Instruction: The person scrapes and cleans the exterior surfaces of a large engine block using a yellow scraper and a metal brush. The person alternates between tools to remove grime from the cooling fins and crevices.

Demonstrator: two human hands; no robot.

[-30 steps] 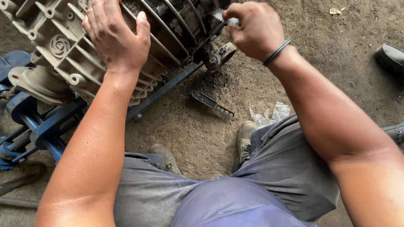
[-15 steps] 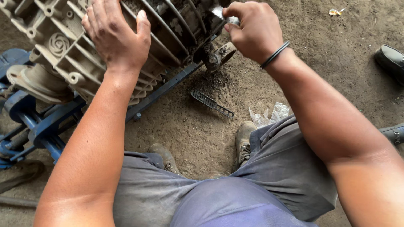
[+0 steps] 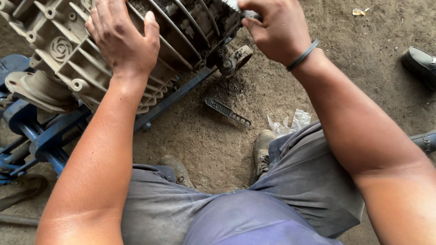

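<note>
A large grey finned metal casing (image 3: 68, 54), caked with dirt, lies tilted on a blue steel frame (image 3: 45, 136). My left hand (image 3: 120, 38) rests flat on the casing's ribs, fingers spread. My right hand (image 3: 274, 29) is closed around a small shiny metal tool (image 3: 237, 7) whose tip touches the dirty fins at the casing's upper right end. A dark band sits on my right wrist. Loose black dirt (image 3: 227, 86) lies on the ground below that end.
A black ridged metal pedal piece (image 3: 227, 111) lies on the dirt floor beside crumpled clear plastic (image 3: 288, 124). My boots (image 3: 263, 149) and grey trousers fill the lower view. Another person's dark shoe (image 3: 420, 63) is at the right edge.
My right hand with the tool has moved slightly up along the casing's fins. My left hand stays pressed on the ribs.
</note>
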